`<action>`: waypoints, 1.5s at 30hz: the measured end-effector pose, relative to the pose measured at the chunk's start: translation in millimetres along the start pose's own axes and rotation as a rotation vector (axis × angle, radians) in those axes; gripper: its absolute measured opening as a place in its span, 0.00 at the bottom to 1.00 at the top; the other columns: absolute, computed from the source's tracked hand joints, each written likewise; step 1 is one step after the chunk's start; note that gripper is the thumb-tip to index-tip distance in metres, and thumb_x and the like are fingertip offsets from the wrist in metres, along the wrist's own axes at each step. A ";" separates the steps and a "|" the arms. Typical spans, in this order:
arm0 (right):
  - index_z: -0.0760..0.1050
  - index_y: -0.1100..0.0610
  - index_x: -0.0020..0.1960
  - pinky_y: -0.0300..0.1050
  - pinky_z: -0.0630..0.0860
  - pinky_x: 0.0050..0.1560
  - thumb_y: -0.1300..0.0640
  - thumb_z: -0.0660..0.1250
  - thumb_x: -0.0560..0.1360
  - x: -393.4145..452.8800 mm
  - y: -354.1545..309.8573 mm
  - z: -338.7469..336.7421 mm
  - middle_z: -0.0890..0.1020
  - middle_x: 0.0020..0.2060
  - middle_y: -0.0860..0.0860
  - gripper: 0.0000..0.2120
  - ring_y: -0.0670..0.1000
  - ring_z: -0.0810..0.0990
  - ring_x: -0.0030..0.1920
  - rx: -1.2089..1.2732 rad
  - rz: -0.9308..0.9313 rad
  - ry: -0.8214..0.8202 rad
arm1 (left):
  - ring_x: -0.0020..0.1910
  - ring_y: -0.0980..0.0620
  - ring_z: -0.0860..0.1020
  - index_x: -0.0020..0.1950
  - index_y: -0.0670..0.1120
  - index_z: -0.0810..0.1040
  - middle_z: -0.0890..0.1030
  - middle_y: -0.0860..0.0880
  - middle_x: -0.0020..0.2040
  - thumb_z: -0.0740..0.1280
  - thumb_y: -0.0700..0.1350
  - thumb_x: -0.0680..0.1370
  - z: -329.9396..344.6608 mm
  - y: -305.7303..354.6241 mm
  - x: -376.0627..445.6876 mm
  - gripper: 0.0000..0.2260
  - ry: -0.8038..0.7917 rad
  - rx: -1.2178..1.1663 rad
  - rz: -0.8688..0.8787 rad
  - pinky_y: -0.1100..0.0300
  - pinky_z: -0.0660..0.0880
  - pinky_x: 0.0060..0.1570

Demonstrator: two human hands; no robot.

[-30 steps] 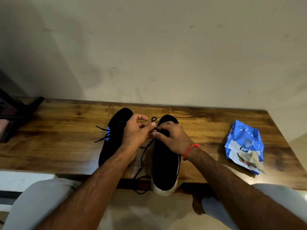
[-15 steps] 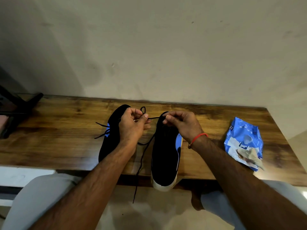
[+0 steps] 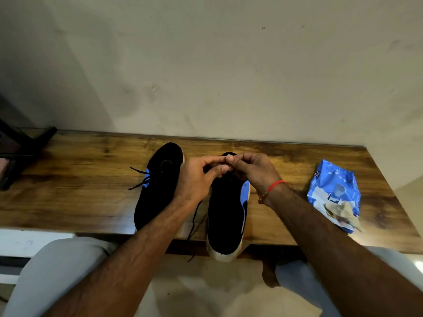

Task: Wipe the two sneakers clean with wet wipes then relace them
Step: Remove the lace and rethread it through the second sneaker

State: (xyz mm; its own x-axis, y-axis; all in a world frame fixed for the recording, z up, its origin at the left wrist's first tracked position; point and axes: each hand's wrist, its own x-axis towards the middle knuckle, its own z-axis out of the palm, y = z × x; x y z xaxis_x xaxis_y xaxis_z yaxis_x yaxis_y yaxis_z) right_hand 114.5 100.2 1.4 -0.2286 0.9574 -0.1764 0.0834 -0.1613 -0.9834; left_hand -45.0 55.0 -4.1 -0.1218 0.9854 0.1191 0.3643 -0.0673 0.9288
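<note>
Two black sneakers with blue side patches lie side by side on the wooden table (image 3: 80,193). The left sneaker (image 3: 158,186) has tied laces sticking out to its left. The right sneaker (image 3: 225,218) hangs its white heel over the table's front edge. My left hand (image 3: 196,179) and my right hand (image 3: 254,171) meet above the right sneaker's front, fingertips pinched together on its black lace (image 3: 194,220), whose loose end dangles below the table edge. The pinched part of the lace is hidden by my fingers.
A blue wet wipes pack (image 3: 333,194) lies at the table's right end with a used wipe (image 3: 338,209) on it. A dark stand (image 3: 20,152) sits at the far left. The wall rises right behind the table. My knees are under the front edge.
My hands pulled apart with the lace stretched between them, then came back together above the right sneaker's front. The dangling lace end has shifted with them.
</note>
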 end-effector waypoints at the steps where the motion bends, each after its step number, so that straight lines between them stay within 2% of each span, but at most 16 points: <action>1: 0.84 0.58 0.44 0.38 0.74 0.36 0.55 0.69 0.78 0.7 0.1 -0.7 0.84 0.33 0.49 0.08 0.44 0.77 0.32 -0.024 0.017 0.009 | 0.42 0.60 0.85 0.57 0.46 0.86 0.87 0.55 0.46 0.76 0.42 0.75 -1.4 -1.1 0.6 0.11 0.041 0.023 -0.014 0.63 0.82 0.47; 5: 0.82 0.54 0.53 0.38 0.73 0.39 0.52 0.69 0.79 4.6 4.1 -10.0 0.82 0.37 0.45 0.08 0.45 0.78 0.37 -0.375 0.064 0.078 | 0.37 0.60 0.84 0.50 0.48 0.86 0.86 0.55 0.40 0.76 0.43 0.76 -7.1 -9.5 4.2 0.04 0.204 0.093 -0.087 0.62 0.83 0.41; 8: 0.75 0.51 0.59 0.40 0.72 0.40 0.48 0.72 0.75 -6.0 6.6 -10.3 0.77 0.44 0.46 0.15 0.47 0.77 0.45 -0.588 0.225 -0.089 | 0.38 0.62 0.82 0.47 0.51 0.85 0.84 0.57 0.38 0.74 0.46 0.78 -4.7 -13.5 3.0 0.01 0.216 0.207 -0.095 0.69 0.79 0.37; 11: 0.71 0.50 0.62 0.39 0.68 0.35 0.44 0.69 0.75 -15.0 10.8 -1.7 0.77 0.47 0.47 0.19 0.47 0.76 0.44 -0.719 0.309 -0.158 | 0.39 0.64 0.79 0.46 0.52 0.83 0.81 0.58 0.39 0.72 0.47 0.78 5.4 -13.7 -1.0 0.02 0.133 0.298 -0.068 0.72 0.74 0.35; 13: 0.72 0.52 0.63 0.38 0.68 0.33 0.44 0.68 0.75 -16.3 11.0 1.4 0.78 0.48 0.48 0.20 0.47 0.76 0.44 -0.777 0.278 -0.131 | 0.40 0.63 0.79 0.46 0.53 0.83 0.82 0.58 0.40 0.72 0.49 0.78 14.8 -15.2 -2.4 0.02 0.037 0.302 -0.082 0.66 0.76 0.39; 15: 0.75 0.52 0.61 0.38 0.71 0.34 0.43 0.67 0.75 -17.6 8.2 3.2 0.78 0.47 0.48 0.19 0.46 0.76 0.42 -0.869 0.223 -0.124 | 0.39 0.64 0.76 0.47 0.52 0.84 0.82 0.58 0.42 0.72 0.49 0.78 22.5 -14.6 -5.2 0.02 -0.045 0.305 -0.122 0.67 0.73 0.39; 17: 0.79 0.55 0.57 0.42 0.78 0.38 0.44 0.67 0.76 -19.0 6.6 4.0 0.81 0.45 0.49 0.17 0.46 0.79 0.41 -0.906 0.182 -0.111 | 0.37 0.63 0.75 0.49 0.51 0.84 0.81 0.57 0.43 0.71 0.48 0.79 26.2 -15.1 -6.7 0.02 -0.087 0.316 -0.162 0.69 0.69 0.36; 20: 0.83 0.57 0.53 0.50 0.82 0.48 0.48 0.66 0.77 -17.1 9.6 1.6 0.85 0.46 0.53 0.14 0.51 0.83 0.46 -0.857 0.187 -0.087 | 0.37 0.61 0.76 0.50 0.51 0.83 0.79 0.58 0.40 0.71 0.46 0.79 25.5 -19.3 -7.5 0.02 -0.167 0.358 -0.205 0.63 0.76 0.37; 23: 0.82 0.58 0.53 0.48 0.83 0.48 0.56 0.65 0.79 -13.9 12.1 -3.9 0.84 0.46 0.53 0.09 0.50 0.83 0.46 -0.650 0.287 -0.082 | 0.43 0.56 0.81 0.49 0.51 0.82 0.82 0.55 0.45 0.71 0.47 0.79 23.3 -22.4 -9.6 0.02 -0.202 0.373 -0.163 0.50 0.81 0.47; 25: 0.82 0.58 0.54 0.45 0.82 0.46 0.59 0.64 0.80 -14.5 13.7 -7.2 0.83 0.47 0.54 0.09 0.49 0.82 0.45 -0.502 0.336 -0.074 | 0.43 0.55 0.81 0.49 0.52 0.81 0.82 0.54 0.45 0.71 0.49 0.79 23.0 -23.2 -12.2 0.02 -0.189 0.410 -0.133 0.49 0.81 0.46; 28: 0.82 0.58 0.55 0.48 0.81 0.51 0.63 0.61 0.80 -16.2 19.8 -11.9 0.83 0.51 0.57 0.11 0.52 0.82 0.49 -0.336 0.375 -0.057 | 0.42 0.57 0.79 0.47 0.54 0.80 0.81 0.54 0.45 0.70 0.50 0.79 24.3 -25.2 -13.4 0.02 -0.143 0.426 -0.134 0.52 0.81 0.43; 32: 0.82 0.60 0.52 0.55 0.79 0.60 0.67 0.59 0.80 -18.3 25.3 -17.3 0.83 0.54 0.61 0.13 0.59 0.82 0.56 -0.117 0.423 -0.045 | 0.45 0.56 0.80 0.47 0.53 0.78 0.83 0.54 0.48 0.68 0.48 0.80 26.6 -23.8 -10.9 0.03 -0.083 0.378 -0.179 0.54 0.81 0.46; 35: 0.82 0.61 0.51 0.50 0.81 0.56 0.68 0.57 0.80 -21.2 20.3 -20.0 0.84 0.52 0.61 0.14 0.57 0.83 0.54 -0.038 0.429 -0.048 | 0.45 0.53 0.81 0.49 0.52 0.76 0.82 0.51 0.48 0.65 0.46 0.83 15.7 -29.8 -4.3 0.03 -0.036 0.386 -0.231 0.51 0.82 0.44; 40: 0.82 0.60 0.46 0.47 0.81 0.53 0.70 0.58 0.80 -24.1 13.6 -24.4 0.84 0.47 0.58 0.14 0.54 0.83 0.49 0.024 0.434 -0.025 | 0.41 0.57 0.77 0.53 0.47 0.74 0.80 0.47 0.51 0.61 0.43 0.85 -8.8 -41.9 2.6 0.03 0.047 0.399 -0.281 0.61 0.77 0.35; 43: 0.81 0.61 0.47 0.47 0.81 0.52 0.69 0.58 0.80 -23.3 13.6 -24.4 0.84 0.47 0.58 0.14 0.53 0.82 0.49 0.024 0.444 -0.014 | 0.42 0.60 0.76 0.55 0.45 0.74 0.80 0.48 0.52 0.61 0.44 0.85 -12.1 -43.6 5.7 0.04 0.077 0.396 -0.277 0.67 0.70 0.32; 45: 0.82 0.61 0.48 0.47 0.81 0.52 0.68 0.59 0.81 -22.5 14.6 -24.2 0.84 0.49 0.59 0.13 0.53 0.82 0.49 0.012 0.446 -0.008 | 0.42 0.60 0.78 0.54 0.46 0.74 0.82 0.49 0.51 0.62 0.42 0.84 -11.1 -44.4 6.6 0.03 0.081 0.358 -0.260 0.68 0.73 0.33</action>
State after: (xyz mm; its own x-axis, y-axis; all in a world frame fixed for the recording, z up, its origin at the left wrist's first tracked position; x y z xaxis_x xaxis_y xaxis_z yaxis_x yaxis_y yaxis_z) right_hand 144.3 82.1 -7.9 -0.1800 0.7919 -0.5836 0.1643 -0.5607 -0.8115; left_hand -72.3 62.7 -40.6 -0.3184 0.9459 -0.0616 0.6072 0.2535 0.7530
